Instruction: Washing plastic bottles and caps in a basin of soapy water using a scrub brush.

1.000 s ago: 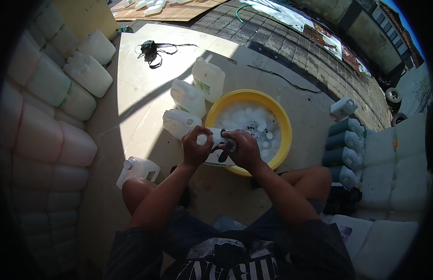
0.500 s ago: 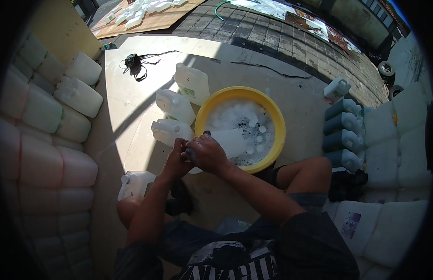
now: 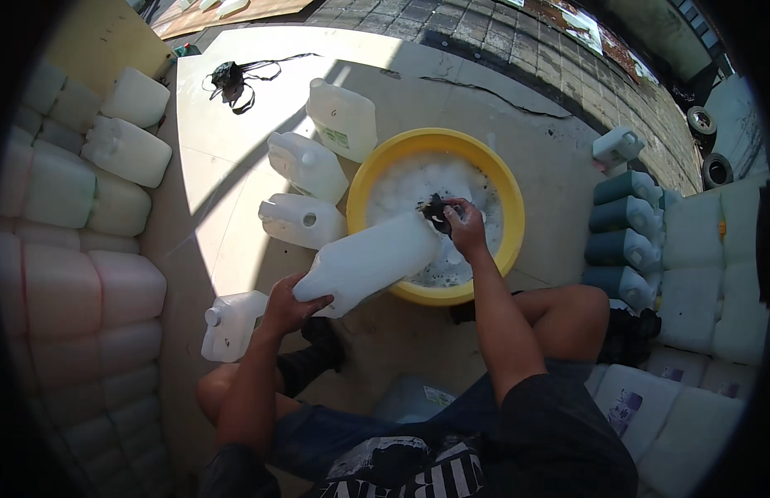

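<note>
Far left, translucent white plastic jerrycans (image 3: 94, 282) stood stacked; a capped white plastic jug (image 3: 233, 325) stood near the left knee; the left hand (image 3: 287, 309), partly open, gripped the near end of a large, blank, milky-white plastic container (image 3: 372, 256), tilted with its far end over a round yellow plastic basin (image 3: 515, 236) of suds; three translucent white jugs (image 3: 306, 168) stood beside the basin; the right hand (image 3: 465, 226), fingers closed, pinched a crumpled black cloth (image 3: 435, 212) at the container's far end; blue-green plastic jugs (image 3: 619, 216) lined the right.
</note>
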A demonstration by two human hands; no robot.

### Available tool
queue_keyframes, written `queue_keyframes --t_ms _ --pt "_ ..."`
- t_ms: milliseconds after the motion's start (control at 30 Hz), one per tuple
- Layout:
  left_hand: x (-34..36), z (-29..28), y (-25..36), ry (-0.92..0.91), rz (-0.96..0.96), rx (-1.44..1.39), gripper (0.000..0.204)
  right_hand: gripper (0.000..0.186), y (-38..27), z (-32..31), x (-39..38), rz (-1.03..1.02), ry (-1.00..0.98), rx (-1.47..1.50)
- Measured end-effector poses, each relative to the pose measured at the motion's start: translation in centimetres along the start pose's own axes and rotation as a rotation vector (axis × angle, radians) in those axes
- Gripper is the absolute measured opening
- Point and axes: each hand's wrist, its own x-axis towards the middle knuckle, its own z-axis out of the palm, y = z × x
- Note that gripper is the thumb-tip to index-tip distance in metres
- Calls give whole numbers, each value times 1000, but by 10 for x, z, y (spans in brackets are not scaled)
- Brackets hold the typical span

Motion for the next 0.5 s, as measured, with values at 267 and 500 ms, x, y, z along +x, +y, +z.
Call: queue_keyframes --t_ms 267,500 --pt "2 -7 11 -139 -97 232 56 30 119 -47 23 322 136 -480" --pt "4 -9 7 -43 -86 276 53 30 154 -5 -22 670 118 -477"
